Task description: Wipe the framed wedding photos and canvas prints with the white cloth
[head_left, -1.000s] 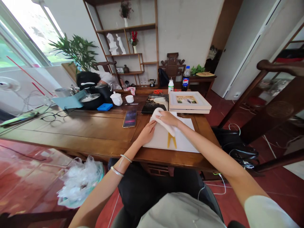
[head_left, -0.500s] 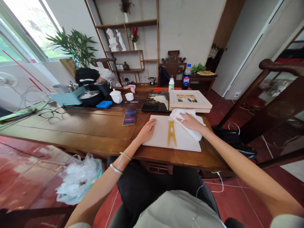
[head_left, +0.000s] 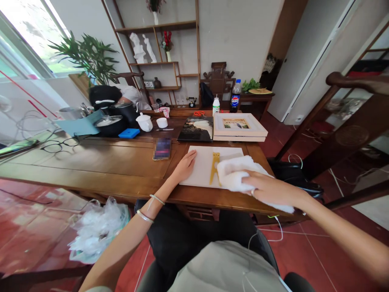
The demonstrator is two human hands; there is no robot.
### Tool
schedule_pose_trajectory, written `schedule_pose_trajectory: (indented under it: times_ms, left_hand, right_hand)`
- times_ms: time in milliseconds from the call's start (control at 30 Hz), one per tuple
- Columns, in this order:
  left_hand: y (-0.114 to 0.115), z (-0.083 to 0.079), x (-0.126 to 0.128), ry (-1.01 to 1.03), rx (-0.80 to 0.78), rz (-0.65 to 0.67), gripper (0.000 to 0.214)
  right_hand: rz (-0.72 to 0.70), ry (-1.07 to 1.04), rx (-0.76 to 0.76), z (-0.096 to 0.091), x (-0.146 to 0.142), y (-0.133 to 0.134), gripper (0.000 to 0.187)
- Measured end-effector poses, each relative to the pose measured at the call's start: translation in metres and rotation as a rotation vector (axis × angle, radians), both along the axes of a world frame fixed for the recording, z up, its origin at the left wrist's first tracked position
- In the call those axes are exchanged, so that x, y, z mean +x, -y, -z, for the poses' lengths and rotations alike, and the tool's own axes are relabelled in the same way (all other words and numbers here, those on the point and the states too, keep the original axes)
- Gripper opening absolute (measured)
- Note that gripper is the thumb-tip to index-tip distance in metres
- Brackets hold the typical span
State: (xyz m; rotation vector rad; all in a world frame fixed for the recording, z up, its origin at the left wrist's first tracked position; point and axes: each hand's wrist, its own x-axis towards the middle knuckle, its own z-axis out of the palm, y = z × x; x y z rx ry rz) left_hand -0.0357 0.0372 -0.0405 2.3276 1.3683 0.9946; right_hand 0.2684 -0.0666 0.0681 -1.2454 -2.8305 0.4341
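Observation:
A flat white board (head_left: 200, 165) lies near the front edge of the wooden desk, with a yellow A-shaped piece (head_left: 215, 162) on its face. My left hand (head_left: 186, 165) rests along the board's left edge, fingers stretched out and lying flat. A bunched white cloth (head_left: 235, 170) is gripped in my right hand (head_left: 258, 184) over the board's front right corner. The cloth hides that corner and overlaps the right side of the yellow piece; part of it trails toward my wrist. Some of my right fingers are sunk out of sight in the cloth.
Behind the board are a picture frame (head_left: 240, 125), a dark picture panel (head_left: 196, 129), a white bottle (head_left: 216, 106) and a cola bottle (head_left: 235, 96). A phone (head_left: 162, 149) lies to the left. Farther left are a white teapot (head_left: 144, 122), a blue box (head_left: 129, 133) and glasses (head_left: 59, 144).
My right hand has brought the cloth from the board's far right corner toward me, to the near right corner. My left hand stays at the left edge. The view has shifted slightly.

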Motion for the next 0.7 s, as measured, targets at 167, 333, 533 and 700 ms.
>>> schedule_pose_trajectory:
  times_ms: [167,333,533,700]
  left_hand:
    - [0.001,-0.002,0.0,0.009,-0.01,0.002,0.044]
    - [0.001,-0.001,0.0,0.015,-0.014,0.004,0.044]
    - [0.001,-0.001,0.001,0.011,-0.013,0.004,0.044]
    - [0.001,-0.002,0.002,0.004,-0.015,-0.008,0.045]
  right_hand:
    - [0.127,-0.027,0.081,0.019,-0.004,-0.084,0.028]
    - [0.146,-0.04,0.131,0.028,-0.011,-0.113,0.029]
    - [-0.021,0.052,0.045,0.0,-0.007,-0.033,0.033]
    - [-0.072,0.065,-0.012,-0.02,-0.004,0.019,0.035]
